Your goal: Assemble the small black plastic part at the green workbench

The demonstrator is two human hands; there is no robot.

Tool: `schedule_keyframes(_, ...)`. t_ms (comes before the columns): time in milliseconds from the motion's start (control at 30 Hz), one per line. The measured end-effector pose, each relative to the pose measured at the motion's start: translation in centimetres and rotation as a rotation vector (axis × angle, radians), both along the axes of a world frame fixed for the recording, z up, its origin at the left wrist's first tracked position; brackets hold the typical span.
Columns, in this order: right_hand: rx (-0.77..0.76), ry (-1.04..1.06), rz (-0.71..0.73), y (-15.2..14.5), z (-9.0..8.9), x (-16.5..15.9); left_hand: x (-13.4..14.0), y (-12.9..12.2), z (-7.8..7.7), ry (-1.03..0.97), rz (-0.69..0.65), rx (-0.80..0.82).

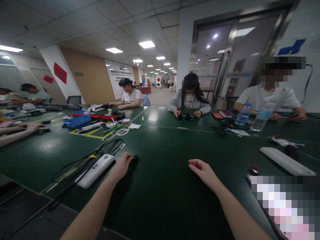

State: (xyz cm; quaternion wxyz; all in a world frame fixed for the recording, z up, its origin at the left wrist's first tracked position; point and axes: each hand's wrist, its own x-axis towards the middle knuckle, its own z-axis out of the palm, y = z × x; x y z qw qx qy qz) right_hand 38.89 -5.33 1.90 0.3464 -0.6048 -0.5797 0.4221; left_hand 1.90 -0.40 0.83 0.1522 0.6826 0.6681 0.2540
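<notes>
My left hand (pixel 123 166) is closed, thumb and fingers pinching a small black object (pixel 135 158) just over the green table; it is too small and dark to make out its kind. Beside that forearm lies a white power strip (pixel 96 170) marked 2, with black cables (pixel 72 163) looped around it. To the right, my right hand (pixel 202 170) hovers low above the tabletop (pixel 160 186), holding nothing. Its fingers are loosely curved, with the thumb a little apart from them. Bare table lies between the two hands.
Across the table a person (pixel 191 96) holds a black device (pixel 186 116). Water bottles (pixel 261 118) stand at the right, near a white bar-shaped object (pixel 287 161). A blue basket (pixel 77 121) and a coil of white cable (pixel 122 132) lie left. A blurred-out screen (pixel 287 206) occupies the near right corner.
</notes>
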Motion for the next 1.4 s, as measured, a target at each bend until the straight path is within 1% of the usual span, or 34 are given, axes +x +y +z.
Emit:
schedule_keyframes(100,-0.007,-0.001,0.0,0.0,0.0,0.0,0.1,-0.1,0.2,0.01,-0.011,-0.001)
schedule_keyframes(267,0.002,-0.007,-0.001,0.0,-0.1,0.0,0.3,-0.1,0.5,0.054,0.034,-0.052)
schedule_keyframes(467,0.016,-0.007,-0.006,0.0,0.1,-0.2,0.4,-0.4,0.7,0.062,-0.033,-0.026)
schedule_keyframes(600,0.009,-0.012,-0.008,0.0,0.0,-0.1,0.1,-0.3,0.7,-0.012,-0.055,-0.015)
schedule_keyframes(733,-0.001,-0.022,-0.006,0.0,-0.1,-0.1,-0.5,0.3,0.1,-0.112,-0.061,0.009)
schedule_keyframes(900,-0.017,-0.016,-0.001,-0.1,0.1,-0.1,-1.1,0.9,-1.0,-0.118,-0.071,0.043)
schedule_keyframes(1033,-0.016,-0.009,0.002,0.0,0.0,0.0,-1.3,1.1,-1.3,-0.12,-0.073,0.069)
schedule_keyframes(1133,-0.017,-0.01,-0.001,0.1,-0.1,0.0,-1.1,0.9,-0.9,-0.109,-0.082,0.047)
schedule_keyframes(1233,-0.023,-0.009,0.001,0.0,0.0,-0.1,-0.7,0.4,-0.1,-0.111,-0.091,0.029)
schedule_keyframes(1333,-0.005,-0.016,0.007,0.0,0.1,-0.1,-0.4,-0.2,0.6,-0.13,-0.099,0.014)
schedule_keyframes(1400,0.01,-0.017,0.01,-0.1,0.1,-0.1,-0.6,-0.5,0.9,-0.149,-0.115,-0.006)
